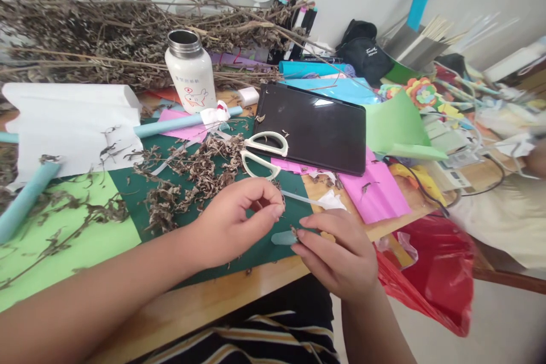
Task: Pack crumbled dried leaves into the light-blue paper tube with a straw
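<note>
My left hand (239,216) hovers over the dark green paper (191,182), fingers curled into a pinch on something too small to name, perhaps a dried bit. My right hand (336,250) sits near the table's front edge, fingertips pinched on a small pale blue roll of paper (282,237) with a dried sprig at its tip. The two hands almost touch. White-handled scissors (262,153) lie just beyond them, beside a heap of crumbled dried plant bits (191,170).
A white flask (190,71) stands at the back before a big bundle of dried branches (106,28). A black tablet (313,125), pink paper (375,190), light green paper (55,239), white paper (72,119), blue rolls and a red bag (430,273) surround the hands.
</note>
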### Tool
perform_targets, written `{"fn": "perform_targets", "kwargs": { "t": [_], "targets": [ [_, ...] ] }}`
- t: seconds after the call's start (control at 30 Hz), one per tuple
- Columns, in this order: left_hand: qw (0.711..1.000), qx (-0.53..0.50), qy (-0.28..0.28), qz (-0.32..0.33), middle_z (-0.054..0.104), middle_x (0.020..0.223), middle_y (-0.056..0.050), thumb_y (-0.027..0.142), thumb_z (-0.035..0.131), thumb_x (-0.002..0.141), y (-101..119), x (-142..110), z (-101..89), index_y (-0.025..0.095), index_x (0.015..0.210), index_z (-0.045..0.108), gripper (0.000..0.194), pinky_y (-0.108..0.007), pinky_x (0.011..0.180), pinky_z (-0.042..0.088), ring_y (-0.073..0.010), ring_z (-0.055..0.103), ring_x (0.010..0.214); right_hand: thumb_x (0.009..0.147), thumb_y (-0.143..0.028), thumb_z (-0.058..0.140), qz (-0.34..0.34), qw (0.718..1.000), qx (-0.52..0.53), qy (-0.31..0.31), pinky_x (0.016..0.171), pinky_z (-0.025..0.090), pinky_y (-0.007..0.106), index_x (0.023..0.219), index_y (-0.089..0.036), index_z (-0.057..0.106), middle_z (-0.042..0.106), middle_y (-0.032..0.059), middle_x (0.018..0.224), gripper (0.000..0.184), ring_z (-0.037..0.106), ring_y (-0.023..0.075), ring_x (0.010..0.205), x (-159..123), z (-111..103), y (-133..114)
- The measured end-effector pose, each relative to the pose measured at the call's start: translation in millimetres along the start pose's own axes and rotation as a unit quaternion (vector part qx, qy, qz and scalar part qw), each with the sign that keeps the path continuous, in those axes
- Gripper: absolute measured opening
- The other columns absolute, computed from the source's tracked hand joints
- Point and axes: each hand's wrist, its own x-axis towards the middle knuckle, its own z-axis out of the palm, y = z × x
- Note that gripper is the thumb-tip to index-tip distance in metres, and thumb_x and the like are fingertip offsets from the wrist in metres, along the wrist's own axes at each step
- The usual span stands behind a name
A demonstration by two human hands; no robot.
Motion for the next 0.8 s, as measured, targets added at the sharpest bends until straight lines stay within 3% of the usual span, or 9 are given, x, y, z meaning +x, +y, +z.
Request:
{"fn": "perform_targets", "kwargs": {
  "t": [0.17, 0.47, 0.6, 0.8],
  "targets": [
    [0.992, 0.073, -0.094, 0.045, 0.054, 0.073, -0.001, 0.018, 0.048, 0.078, 0.2, -1.1, 4.4, 0.014, 0.077, 0.054, 0.007, -0.021, 0.065, 0.04, -0.0107, 0.05, 0.069, 0.066, -0.01, 0.062, 0.012, 1.0, 0.015, 0.022, 0.055, 0.047, 0.03, 0.078, -0.013, 0.058, 0.056, 0.0064, 0.076, 0.013, 0.051, 0.0139, 0.067, -3.1, 3.3, 0.6],
    [0.981, 0.137, -0.081, 0.107, 0.057, 0.075, -0.002, 0.016, 0.045, 0.08, 2.2, -0.3, 6.5, 0.016, 0.077, 0.054, 0.01, -0.023, 0.069, 0.04, -0.0123, 0.05, 0.073, 0.065, -0.009, 0.064, 0.012, 0.998, 0.003, 0.055, 0.052, 0.048, 0.028, 0.074, -0.013, 0.059, 0.06, 0.0056, 0.071, 0.011, 0.052, 0.0132, 0.063, -2.0, 6.7, -2.2],
    [0.988, 0.102, -0.043, 0.106, 0.056, 0.07, -0.002, 0.013, 0.043, 0.078, 1.4, -0.8, 10.5, 0.015, 0.07, 0.053, 0.013, -0.024, 0.067, 0.04, -0.0114, 0.048, 0.068, 0.064, -0.008, 0.064, 0.01, 0.998, 0.002, 0.058, 0.051, 0.048, 0.028, 0.073, -0.013, 0.059, 0.06, 0.0059, 0.07, 0.012, 0.053, 0.0135, 0.062, -1.1, 7.6, -2.4],
    [0.997, -0.067, 0.037, 0.009, 0.052, 0.069, -0.002, 0.015, 0.045, 0.078, 3.2, -2.6, 7.1, 0.014, 0.07, 0.049, 0.009, -0.023, 0.06, 0.042, -0.0114, 0.049, 0.066, 0.063, -0.006, 0.063, 0.01, 0.999, 0.002, 0.05, 0.053, 0.047, 0.029, 0.073, -0.013, 0.057, 0.058, 0.005, 0.07, 0.014, 0.052, 0.0135, 0.063, -4.0, 6.9, 0.3]
  ]
}}
